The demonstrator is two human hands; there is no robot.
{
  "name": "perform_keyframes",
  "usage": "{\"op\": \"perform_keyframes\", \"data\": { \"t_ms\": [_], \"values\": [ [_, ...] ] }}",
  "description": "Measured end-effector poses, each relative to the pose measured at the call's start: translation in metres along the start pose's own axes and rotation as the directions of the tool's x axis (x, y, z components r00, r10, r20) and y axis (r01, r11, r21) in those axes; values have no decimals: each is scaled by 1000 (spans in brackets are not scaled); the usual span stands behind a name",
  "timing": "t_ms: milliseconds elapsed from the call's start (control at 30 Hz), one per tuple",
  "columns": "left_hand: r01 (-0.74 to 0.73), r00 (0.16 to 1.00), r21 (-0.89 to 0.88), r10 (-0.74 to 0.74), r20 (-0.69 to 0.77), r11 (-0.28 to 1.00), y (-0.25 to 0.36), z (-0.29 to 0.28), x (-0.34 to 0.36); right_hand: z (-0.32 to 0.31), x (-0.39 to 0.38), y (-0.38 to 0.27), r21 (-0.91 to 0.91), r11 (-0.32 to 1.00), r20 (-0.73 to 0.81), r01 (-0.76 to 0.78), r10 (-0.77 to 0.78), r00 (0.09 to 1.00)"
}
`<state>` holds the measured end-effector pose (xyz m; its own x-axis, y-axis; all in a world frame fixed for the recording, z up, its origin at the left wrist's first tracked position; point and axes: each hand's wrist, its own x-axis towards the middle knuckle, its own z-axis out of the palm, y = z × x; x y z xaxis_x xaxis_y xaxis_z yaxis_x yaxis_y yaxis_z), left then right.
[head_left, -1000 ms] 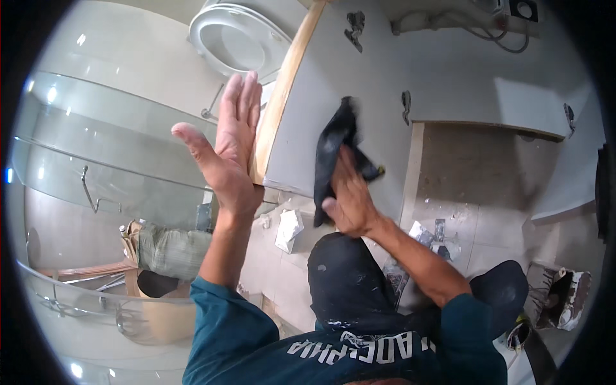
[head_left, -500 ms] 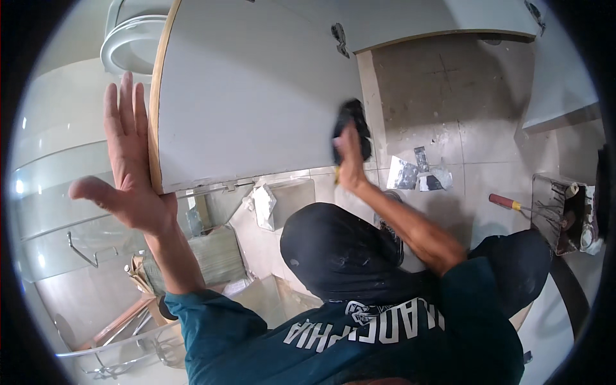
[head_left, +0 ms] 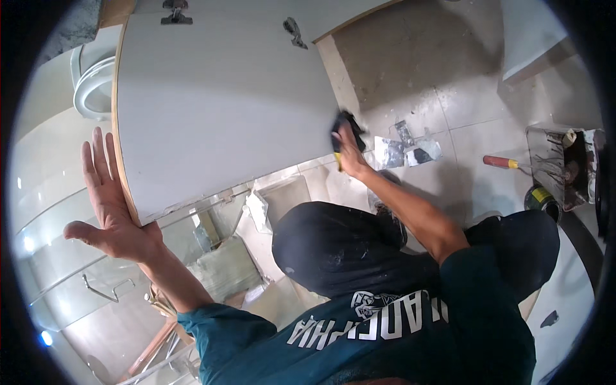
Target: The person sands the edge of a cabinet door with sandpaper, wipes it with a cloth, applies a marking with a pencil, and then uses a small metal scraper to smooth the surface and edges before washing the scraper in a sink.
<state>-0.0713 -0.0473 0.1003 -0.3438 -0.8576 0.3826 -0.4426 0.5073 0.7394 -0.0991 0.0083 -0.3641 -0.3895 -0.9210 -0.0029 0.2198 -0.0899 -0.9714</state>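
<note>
A large white cabinet door panel [head_left: 218, 109] with a wooden edge and metal hinges stands in front of me. My left hand [head_left: 109, 205] lies flat and open against its left edge, fingers spread. My right hand [head_left: 346, 144] presses a dark cloth [head_left: 343, 125] against the panel's right lower edge, gripping it.
A white toilet [head_left: 90, 86] sits behind the panel at left. A glass shower screen [head_left: 64, 269] curves at lower left. On the tiled floor at right lie a red-handled tool [head_left: 504, 162], a box of tools [head_left: 561, 163], paper scraps [head_left: 404, 151] and a small can [head_left: 539, 196].
The panel has swung to fill the upper left of the view. My right hand with the cloth slid from mid-panel to its right lower edge. My left hand stayed flat on the left edge.
</note>
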Motion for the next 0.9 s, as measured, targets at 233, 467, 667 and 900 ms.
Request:
{"op": "perform_keyframes", "data": {
  "t_ms": [233,467,667,900],
  "values": [
    [16,998,125,-8,-61,992,-4,-23,-20,40,-4,-198,60,775,358,629,-605,711],
    [40,998,54,-38,-41,998,-10,-19,-9,10,-22,-50,-82,987,22,140,-139,990],
    [37,993,1,-36,-110,999,-11,-21,-10,12,76,-9,-287,954,-98,-87,61,993],
    [-65,996,13,65,-59,998,-15,-10,2,41,230,-45,-414,906,-205,-92,6,979]
  ]
}}
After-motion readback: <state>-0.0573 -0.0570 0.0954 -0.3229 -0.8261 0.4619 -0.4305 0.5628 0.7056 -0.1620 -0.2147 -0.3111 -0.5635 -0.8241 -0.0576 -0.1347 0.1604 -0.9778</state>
